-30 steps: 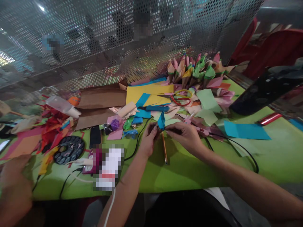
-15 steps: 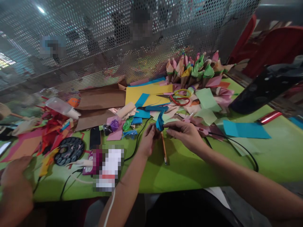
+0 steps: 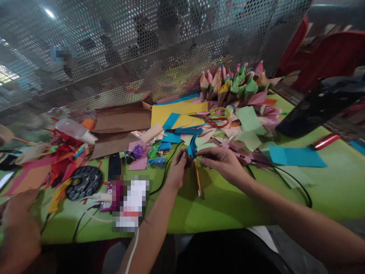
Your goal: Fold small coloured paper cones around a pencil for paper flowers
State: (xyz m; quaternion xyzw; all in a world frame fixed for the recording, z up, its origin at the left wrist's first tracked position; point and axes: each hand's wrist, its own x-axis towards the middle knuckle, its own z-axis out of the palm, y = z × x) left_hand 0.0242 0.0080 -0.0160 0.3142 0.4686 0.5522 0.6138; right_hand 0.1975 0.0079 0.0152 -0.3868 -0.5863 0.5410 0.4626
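Observation:
A pleated, twisted piece of blue paper [image 3: 192, 145] stands upright above the green table. My left hand [image 3: 180, 165] is closed around its lower end, where its fingers hide the base. From the other side my right hand [image 3: 221, 161] reaches in, its thumb and index fingertip pinched together at the paper's right edge. Below the paper, a pencil [image 3: 197, 180] lies between my hands with its upper end close to my left fingers. A blue cutter [image 3: 185, 131] and scissors [image 3: 218, 118] rest on paper scraps just beyond.
Several finished paper cones [image 3: 235, 85] stand at the back right. A dark tumbler [image 3: 310, 108] and a blue sheet [image 3: 296, 156] are on the right. Leftward lie a phone [image 3: 114, 167], a black round palette [image 3: 84, 182] and a yellow glue gun [image 3: 58, 196]. Another person's hand [image 3: 21, 209] is at far left.
Almost nothing differs. My right fingertips have shifted slightly left against the blue paper, while my left hand stays in place.

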